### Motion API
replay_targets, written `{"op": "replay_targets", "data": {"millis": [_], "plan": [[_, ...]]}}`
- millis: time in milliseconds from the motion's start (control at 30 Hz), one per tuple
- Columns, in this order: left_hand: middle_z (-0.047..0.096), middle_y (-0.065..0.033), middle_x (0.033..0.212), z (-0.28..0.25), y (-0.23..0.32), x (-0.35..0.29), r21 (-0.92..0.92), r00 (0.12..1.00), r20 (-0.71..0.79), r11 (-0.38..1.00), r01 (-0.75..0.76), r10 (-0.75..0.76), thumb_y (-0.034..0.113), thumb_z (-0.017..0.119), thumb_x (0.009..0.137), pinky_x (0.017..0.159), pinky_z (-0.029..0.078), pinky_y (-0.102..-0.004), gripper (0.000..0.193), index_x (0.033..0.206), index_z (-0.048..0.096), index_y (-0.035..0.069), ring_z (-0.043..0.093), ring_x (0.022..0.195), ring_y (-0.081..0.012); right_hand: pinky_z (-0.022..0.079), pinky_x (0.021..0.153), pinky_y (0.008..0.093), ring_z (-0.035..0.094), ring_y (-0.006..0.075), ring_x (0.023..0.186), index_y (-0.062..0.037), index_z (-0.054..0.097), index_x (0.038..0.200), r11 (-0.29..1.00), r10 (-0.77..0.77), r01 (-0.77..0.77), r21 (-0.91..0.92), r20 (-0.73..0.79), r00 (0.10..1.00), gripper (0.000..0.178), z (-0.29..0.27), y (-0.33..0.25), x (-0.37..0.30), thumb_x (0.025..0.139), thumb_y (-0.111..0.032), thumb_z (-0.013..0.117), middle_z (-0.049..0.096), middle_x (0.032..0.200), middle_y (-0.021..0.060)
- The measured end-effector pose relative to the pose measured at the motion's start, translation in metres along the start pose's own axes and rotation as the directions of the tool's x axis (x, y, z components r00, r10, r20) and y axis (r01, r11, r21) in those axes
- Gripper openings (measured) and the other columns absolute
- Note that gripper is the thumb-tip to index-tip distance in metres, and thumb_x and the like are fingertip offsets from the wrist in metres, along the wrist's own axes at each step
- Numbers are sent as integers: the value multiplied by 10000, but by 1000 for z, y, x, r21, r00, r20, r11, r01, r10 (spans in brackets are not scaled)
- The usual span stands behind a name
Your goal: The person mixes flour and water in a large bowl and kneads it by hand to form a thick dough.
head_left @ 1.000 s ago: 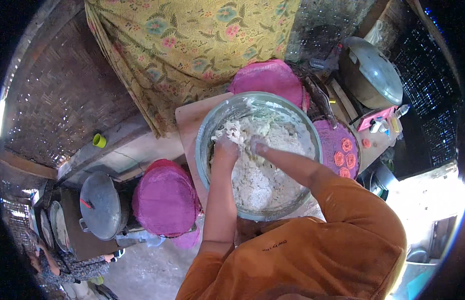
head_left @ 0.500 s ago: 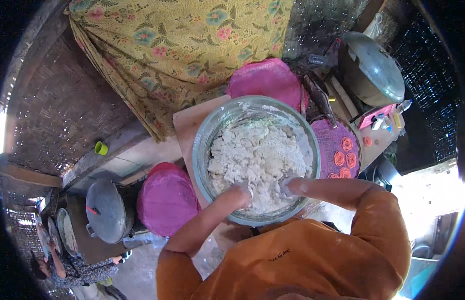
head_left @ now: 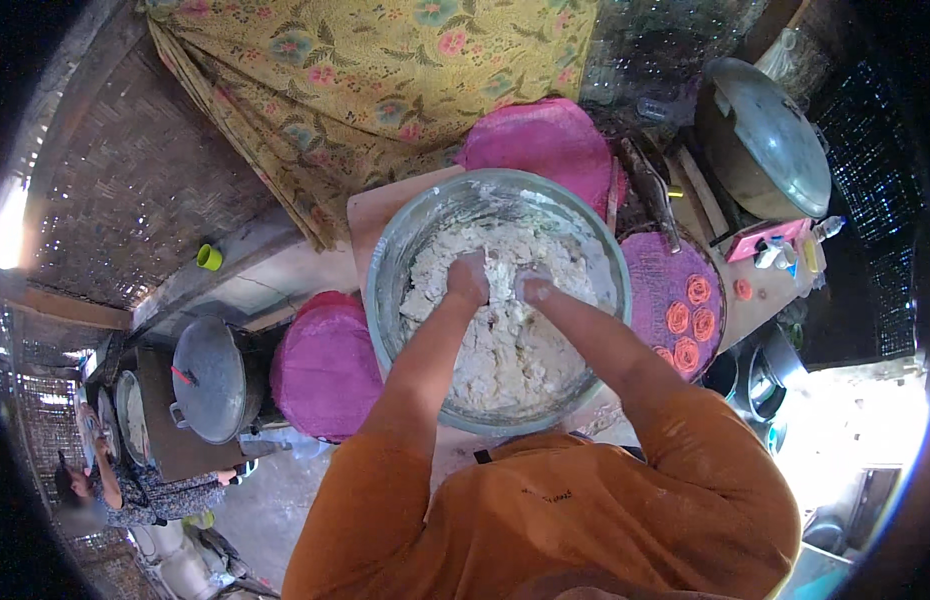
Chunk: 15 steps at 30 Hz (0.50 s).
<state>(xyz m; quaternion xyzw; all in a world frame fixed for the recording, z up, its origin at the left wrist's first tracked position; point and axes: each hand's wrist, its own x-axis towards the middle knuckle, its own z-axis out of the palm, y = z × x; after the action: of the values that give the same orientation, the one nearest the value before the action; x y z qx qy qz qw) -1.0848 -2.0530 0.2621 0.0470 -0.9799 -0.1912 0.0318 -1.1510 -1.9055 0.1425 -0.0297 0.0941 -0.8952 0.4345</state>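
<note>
A wide grey-green basin (head_left: 378,300) holds a lumpy mass of pale, floury dough (head_left: 505,365). Both my hands are sunk into its far half, close together, with a ridge of dough between them. My left hand (head_left: 469,280) is curled closed into the dough, fingertips buried. Just to its right, my right hand (head_left: 532,286) also closes on dough, coated white, its fingers mostly hidden. Flour and dough smears cling to the basin's inner wall.
Under the basin lies a wooden board (head_left: 370,212). Pink round trays surround it: one behind (head_left: 545,150), one at left (head_left: 327,370), and a purple one (head_left: 640,275) bearing orange coils. Lidded pots (head_left: 770,140) stand right and left (head_left: 210,380). Another person (head_left: 110,490) is far left.
My hands have moved from the near side of the basin to the far part of the dough and closer together. My arms now reach forward across the rim.
</note>
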Motion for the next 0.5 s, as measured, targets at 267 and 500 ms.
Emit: {"op": "replay_targets", "data": {"millis": [267,500], "plan": [[561,-107,752,12,-18,-13,-27,997,56,998,-52,53,146,545,576,627,436,-312,160,724,552,87,545,713,-240,371,709,325,461,186,798,-125,464,920,992,115,-119,-43,-89,989,290,58,35,-58,741,-332,367,454,918,63],[554,-94,836,-35,10,-17,402,748,600,702,-588,284,141,481,622,700,413,-303,281,881,545,50,503,829,-248,397,737,297,478,168,868,-97,430,1052,173,78,-23,-985,-9,997,314,176,-12,-134,778,-225,344,462,1039,69]]}}
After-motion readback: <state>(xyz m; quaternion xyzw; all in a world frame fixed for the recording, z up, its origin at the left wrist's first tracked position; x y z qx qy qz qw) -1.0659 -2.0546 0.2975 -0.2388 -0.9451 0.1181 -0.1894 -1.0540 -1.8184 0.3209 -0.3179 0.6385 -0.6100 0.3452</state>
